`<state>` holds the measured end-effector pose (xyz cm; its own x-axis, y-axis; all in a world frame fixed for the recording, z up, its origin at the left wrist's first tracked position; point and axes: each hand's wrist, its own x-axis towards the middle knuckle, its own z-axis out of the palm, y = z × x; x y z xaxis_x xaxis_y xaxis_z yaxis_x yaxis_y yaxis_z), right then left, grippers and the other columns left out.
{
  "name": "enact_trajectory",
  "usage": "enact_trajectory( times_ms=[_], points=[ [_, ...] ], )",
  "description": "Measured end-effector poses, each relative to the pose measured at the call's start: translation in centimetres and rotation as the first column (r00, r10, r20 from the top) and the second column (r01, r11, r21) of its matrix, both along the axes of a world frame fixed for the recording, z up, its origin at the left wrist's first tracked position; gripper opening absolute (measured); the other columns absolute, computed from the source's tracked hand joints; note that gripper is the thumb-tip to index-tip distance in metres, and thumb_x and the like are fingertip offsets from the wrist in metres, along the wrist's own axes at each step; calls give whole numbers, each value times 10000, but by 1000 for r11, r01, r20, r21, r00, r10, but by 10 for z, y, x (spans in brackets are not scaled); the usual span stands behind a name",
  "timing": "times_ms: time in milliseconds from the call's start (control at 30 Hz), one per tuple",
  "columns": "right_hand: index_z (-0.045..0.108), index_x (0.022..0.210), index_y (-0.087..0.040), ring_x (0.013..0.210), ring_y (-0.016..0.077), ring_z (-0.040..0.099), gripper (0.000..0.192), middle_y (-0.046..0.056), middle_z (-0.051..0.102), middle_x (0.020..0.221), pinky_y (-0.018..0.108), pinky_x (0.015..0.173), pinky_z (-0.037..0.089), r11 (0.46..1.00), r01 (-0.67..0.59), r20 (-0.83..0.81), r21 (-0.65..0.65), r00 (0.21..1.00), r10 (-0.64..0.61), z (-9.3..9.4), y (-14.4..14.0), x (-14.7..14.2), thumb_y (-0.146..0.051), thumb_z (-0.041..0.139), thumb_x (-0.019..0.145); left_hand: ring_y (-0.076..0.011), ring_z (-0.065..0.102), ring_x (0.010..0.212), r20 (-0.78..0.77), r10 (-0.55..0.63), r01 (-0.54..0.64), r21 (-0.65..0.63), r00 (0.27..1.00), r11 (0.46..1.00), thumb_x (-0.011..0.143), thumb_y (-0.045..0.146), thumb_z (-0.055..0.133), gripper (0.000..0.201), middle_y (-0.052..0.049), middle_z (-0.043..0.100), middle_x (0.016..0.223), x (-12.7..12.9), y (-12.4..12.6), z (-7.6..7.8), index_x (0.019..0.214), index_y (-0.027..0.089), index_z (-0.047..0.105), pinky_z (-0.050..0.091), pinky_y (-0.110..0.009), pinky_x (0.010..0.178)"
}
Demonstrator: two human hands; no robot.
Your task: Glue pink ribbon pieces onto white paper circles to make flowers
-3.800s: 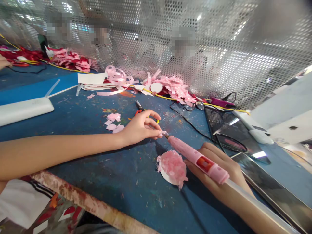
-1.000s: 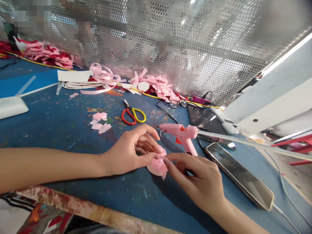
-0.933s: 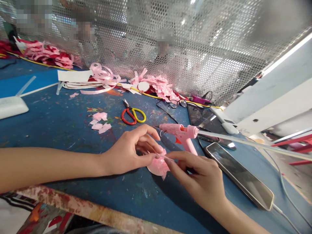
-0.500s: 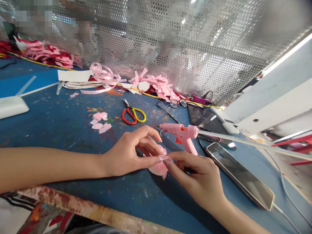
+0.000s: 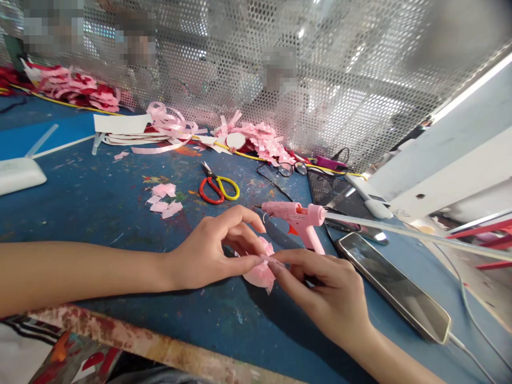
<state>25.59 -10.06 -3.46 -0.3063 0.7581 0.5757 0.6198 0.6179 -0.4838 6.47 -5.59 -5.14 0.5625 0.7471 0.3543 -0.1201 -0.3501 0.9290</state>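
Observation:
My left hand [image 5: 220,248] and my right hand [image 5: 326,290] meet near the front middle of the table. Between their thumbs and fingertips they pinch a small pale pink ribbon piece [image 5: 269,259]; fingers partly cover it. Just below and behind the fingertips lies a pink ruffled flower-like piece [image 5: 259,274] on the table, partly hidden by my left hand. A pink glue gun [image 5: 298,217] with a long clear glue stick rests beyond my right hand. Several cut pink ribbon pieces [image 5: 164,201] lie to the left, near scissors [image 5: 218,186] with one red and one yellow handle.
A charging phone [image 5: 394,285] lies right of my right hand. Along the perforated metal screen [image 5: 224,64] are pink ribbon heaps [image 5: 260,140], white card strips [image 5: 122,124], a yellow cord and eyeglasses [image 5: 292,169]. A white object [image 5: 20,176] sits at the left edge.
The small ribbon piece between my fingertips has turned slightly and now looks narrower. Both hands stay almost in the same place; the other things have not moved.

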Motion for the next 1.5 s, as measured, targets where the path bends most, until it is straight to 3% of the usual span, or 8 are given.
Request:
enact_trajectory(
  times_ms=[233,633,800,1067,1300,1500],
  points=[
    [681,745,-163,358,30,359,98,-94,426,418,140,371,311,1000,-18,30,-9,999,18,2,-1,-1,-150,616,817,-99,688,755,-40,7,-6,34,999,999,766,108,673,332,39,717,842,-2,0,-1,999,228,469,534,-209,725],
    [656,783,-146,409,52,447,144,-41,533,482,166,428,360,988,-124,179,91,978,106,1,-1,2,-135,533,857,-79,649,683,-142,47,0,315,989,949,775,59,604,349,31,706,815,-2,-1,-1,1039,210,435,517,-179,661],
    [644,722,-149,401,57,422,151,-52,493,457,193,428,341,986,-112,219,121,972,83,-2,-4,0,-122,549,836,-80,673,725,-109,49,12,499,993,867,772,45,589,359,13,719,851,-1,-1,-4,1054,199,428,519,-163,689],
    [626,635,-152,381,48,420,182,-62,473,439,193,408,318,995,-59,200,74,979,43,-6,-8,-4,-143,559,804,-90,692,737,-188,158,2,650,969,760,807,79,560,346,50,719,822,-2,-3,-5,1080,238,419,519,-161,717],
    [610,614,-153,381,51,407,191,-62,458,442,205,410,300,997,-45,207,67,978,30,-9,-10,-4,-145,550,795,-129,665,627,-225,248,56,836,942,546,850,91,499,228,-6,705,776,-1,-1,-6,1036,198,423,498,-202,622],
    [467,535,-182,404,66,341,273,-61,396,442,244,425,245,995,-59,262,82,965,35,-13,-13,-6,-130,526,797,-146,635,590,-224,246,114,912,943,394,913,104,399,108,-5,662,668,-2,-5,-3,984,163,454,485,-232,595]
  ],
)
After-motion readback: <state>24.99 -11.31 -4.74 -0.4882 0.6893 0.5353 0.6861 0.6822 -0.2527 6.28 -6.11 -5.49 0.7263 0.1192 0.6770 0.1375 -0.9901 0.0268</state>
